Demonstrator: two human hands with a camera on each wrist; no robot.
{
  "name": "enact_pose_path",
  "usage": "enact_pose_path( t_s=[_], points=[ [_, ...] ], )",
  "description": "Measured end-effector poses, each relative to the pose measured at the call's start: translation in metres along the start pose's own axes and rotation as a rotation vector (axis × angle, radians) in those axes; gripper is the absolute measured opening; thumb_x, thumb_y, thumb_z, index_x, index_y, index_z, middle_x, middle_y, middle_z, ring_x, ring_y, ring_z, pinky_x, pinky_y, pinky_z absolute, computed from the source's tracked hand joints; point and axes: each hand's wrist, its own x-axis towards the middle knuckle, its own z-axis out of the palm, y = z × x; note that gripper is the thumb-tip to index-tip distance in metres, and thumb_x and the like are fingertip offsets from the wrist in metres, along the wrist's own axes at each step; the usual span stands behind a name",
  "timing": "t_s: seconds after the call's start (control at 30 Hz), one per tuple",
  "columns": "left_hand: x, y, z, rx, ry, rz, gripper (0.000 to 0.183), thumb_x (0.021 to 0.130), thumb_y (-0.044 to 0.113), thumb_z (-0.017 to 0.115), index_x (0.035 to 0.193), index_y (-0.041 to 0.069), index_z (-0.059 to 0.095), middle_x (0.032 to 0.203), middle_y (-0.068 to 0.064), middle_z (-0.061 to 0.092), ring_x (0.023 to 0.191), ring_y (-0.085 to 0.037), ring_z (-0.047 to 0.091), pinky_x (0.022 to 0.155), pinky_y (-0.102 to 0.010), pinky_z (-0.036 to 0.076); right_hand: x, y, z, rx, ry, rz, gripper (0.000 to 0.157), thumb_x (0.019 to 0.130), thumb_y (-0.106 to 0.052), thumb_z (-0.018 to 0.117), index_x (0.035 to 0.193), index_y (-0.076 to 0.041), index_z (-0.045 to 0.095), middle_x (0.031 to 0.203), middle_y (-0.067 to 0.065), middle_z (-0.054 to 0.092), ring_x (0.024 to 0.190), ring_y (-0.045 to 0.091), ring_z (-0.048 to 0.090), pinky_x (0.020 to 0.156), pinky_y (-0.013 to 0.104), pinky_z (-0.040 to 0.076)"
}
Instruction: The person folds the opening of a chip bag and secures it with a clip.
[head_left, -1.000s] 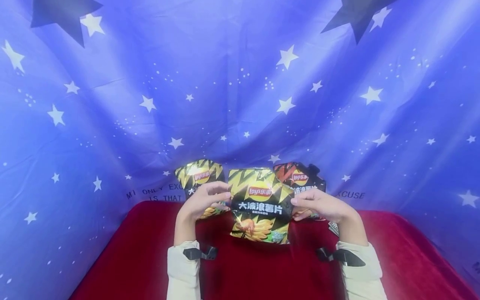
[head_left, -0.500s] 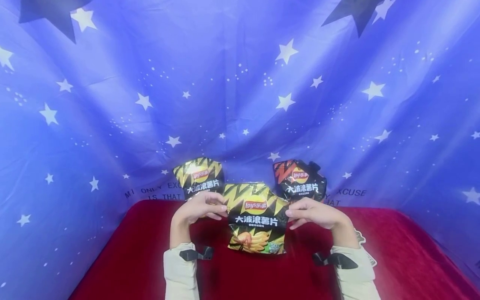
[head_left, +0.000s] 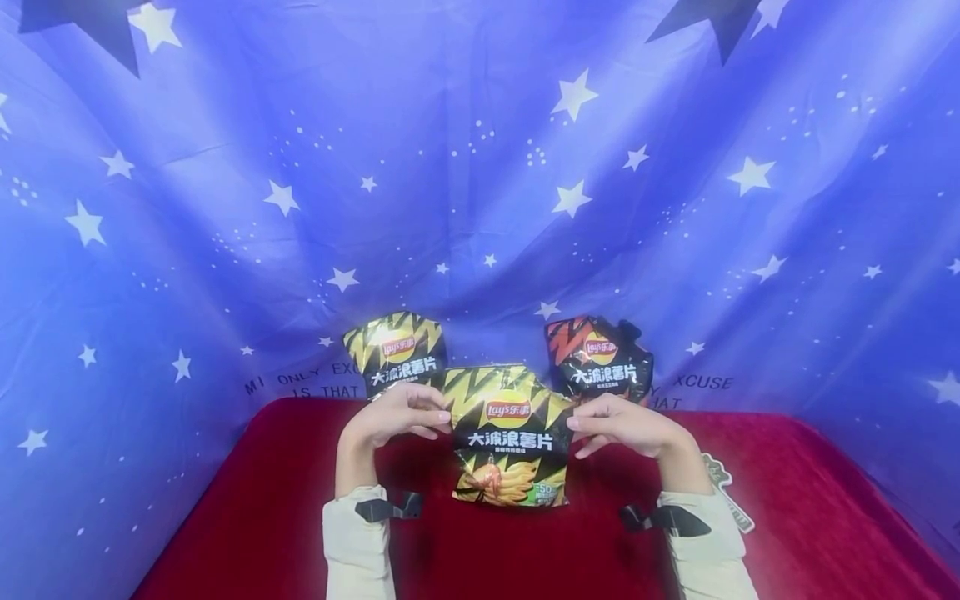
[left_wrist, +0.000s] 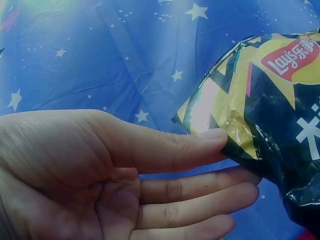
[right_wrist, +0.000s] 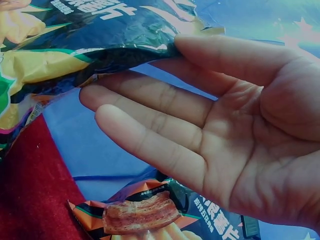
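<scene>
A yellow and black Lay's chip bag point(head_left: 510, 433) is held upright between both hands, front toward the head camera. My left hand point(head_left: 393, 415) pinches its left side edge; in the left wrist view the thumb point(left_wrist: 210, 140) lies on the front and the fingers stretch behind. On the opposite edge my right hand point(head_left: 626, 425) pinches with thumb and forefinger, while its other fingers point(right_wrist: 145, 135) extend below the bag in the right wrist view. Behind on the left stands another yellow chip bag point(head_left: 397, 350). A red and black chip bag point(head_left: 600, 358) stands behind on the right.
Red cloth covers the table point(head_left: 285, 500). A blue curtain point(head_left: 480, 167) with white stars hangs behind and at both sides. Beside the right forearm lies a flat white-edged sticker-like piece point(head_left: 738, 508), partly hidden by the sleeve. A dark clip-like object point(head_left: 628, 333) shows at the red bag's top.
Both hands have brought the held chip bag lower and slightly toward the body, uncovering more of the two bags behind. Over the last half second it has barely moved.
</scene>
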Motion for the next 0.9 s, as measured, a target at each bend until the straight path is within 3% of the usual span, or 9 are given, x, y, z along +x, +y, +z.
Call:
enact_pose_path(
  t_s=[0.1,0.2,0.33,0.43,0.53,0.6,0.7,0.8,0.9],
  points=[
    [0.001,0.001,0.002,0.014,0.014,0.0,0.026,0.096,0.005,0.067,0.114,-0.013,0.062,0.102,-0.019,0.075,0.096,-0.029,0.075,0.093,-0.056,0.058,0.0,-0.001,0.0,0.004,0.013,0.012,0.026,0.105,-0.007,0.051,0.106,0.013,0.067,0.103,-0.002,0.069,0.098,0.015,0.071,0.088,0.064,0.054],
    [0.001,0.006,0.005,0.037,0.086,-0.011,0.039,0.096,0.01,0.069,0.127,-0.011,0.058,0.117,-0.025,0.07,0.105,-0.032,0.072,0.096,-0.051,0.058,0.0,-0.002,0.001,0.001,0.025,0.016,0.026,0.105,-0.008,0.052,0.105,0.012,0.067,0.102,-0.001,0.068,0.095,0.019,0.071,0.088,0.062,0.055],
    [0.004,0.021,0.016,0.131,0.293,0.035,0.055,0.094,0.018,0.072,0.142,0.0,0.052,0.134,-0.023,0.063,0.12,-0.034,0.064,0.104,-0.048,0.053,0.001,-0.004,0.003,-0.003,0.034,0.021,0.031,0.105,-0.009,0.052,0.101,0.02,0.061,0.098,0.001,0.065,0.095,0.019,0.07,0.088,0.063,0.055],
    [0.011,0.036,0.031,0.187,0.47,0.141,0.05,0.094,0.02,0.073,0.14,0.005,0.057,0.137,-0.019,0.063,0.127,-0.034,0.06,0.11,-0.05,0.048,0.003,-0.005,0.004,-0.011,0.048,0.027,0.036,0.106,-0.01,0.052,0.098,0.024,0.056,0.096,0.001,0.064,0.094,0.018,0.069,0.088,0.062,0.056],
    [0.02,0.048,0.052,0.213,0.58,0.243,0.045,0.094,0.019,0.073,0.136,0.008,0.061,0.137,-0.014,0.064,0.129,-0.032,0.058,0.112,-0.052,0.045,0.005,-0.005,0.005,-0.028,0.06,0.02,0.036,0.105,-0.011,0.052,0.098,0.024,0.058,0.098,-0.001,0.066,0.095,0.017,0.07,0.088,0.059,0.057],
    [0.026,0.053,0.065,0.262,0.607,0.275,0.043,0.093,0.021,0.073,0.134,0.012,0.064,0.137,-0.009,0.065,0.131,-0.029,0.058,0.118,-0.054,0.038,0.006,-0.006,0.006,-0.037,0.064,0.013,0.033,0.105,-0.01,0.053,0.105,0.021,0.063,0.102,-0.002,0.069,0.097,0.016,0.071,0.09,0.057,0.058],
    [0.034,0.056,0.081,0.395,0.603,0.275,0.041,0.093,0.026,0.073,0.133,0.017,0.066,0.137,-0.002,0.066,0.132,-0.024,0.058,0.125,-0.061,0.016,0.007,-0.007,0.008,-0.059,0.071,-0.001,0.031,0.105,-0.011,0.053,0.114,0.016,0.067,0.108,-0.003,0.072,0.102,0.013,0.071,0.094,0.057,0.056],
    [0.04,0.055,0.089,0.513,0.6,0.268,0.035,0.093,0.029,0.073,0.126,0.017,0.07,0.131,-0.001,0.071,0.13,-0.025,0.06,0.123,-0.069,-0.003,0.007,-0.009,0.01,-0.093,0.089,-0.007,0.032,0.105,-0.012,0.054,0.12,0.013,0.067,0.112,-0.002,0.074,0.105,0.013,0.071,0.096,0.054,0.056],
    [0.041,0.053,0.091,0.546,0.596,0.257,0.025,0.093,0.029,0.074,0.115,0.018,0.075,0.118,0.001,0.076,0.123,-0.025,0.063,0.122,-0.07,-0.003,0.008,-0.013,0.013,-0.13,0.13,-0.004,0.032,0.104,-0.013,0.057,0.122,0.011,0.067,0.112,0.0,0.076,0.103,0.013,0.072,0.096,0.047,0.058]
  ],
)
